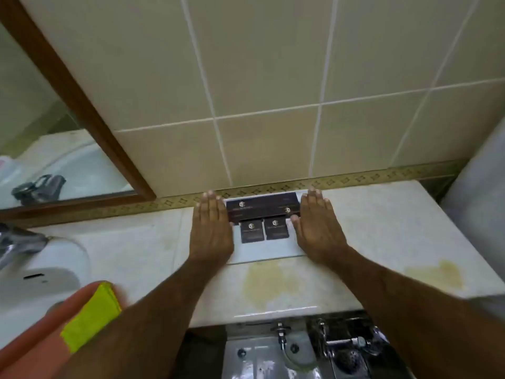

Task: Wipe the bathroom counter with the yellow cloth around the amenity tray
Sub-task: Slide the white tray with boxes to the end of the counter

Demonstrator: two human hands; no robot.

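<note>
A white amenity tray [266, 251] lies on the pale marble counter [382, 228] against the tiled wall. It carries a long dark box [262, 207] and two small dark boxes [264, 230]. My left hand [211, 228] lies flat with fingers together along the tray's left side. My right hand [318, 225] lies the same way along the right side, its thumb touching the long box. The yellow cloth [91, 317] hangs at the lower left over an orange surface, away from both hands.
A white basin [41, 272] with a chrome tap [16, 242] sits at the left. A wood-framed mirror [76, 99] hangs above it. Yellowish stains [434, 273] mark the counter near the front. Pipes and a floor drain [349, 356] show below the edge.
</note>
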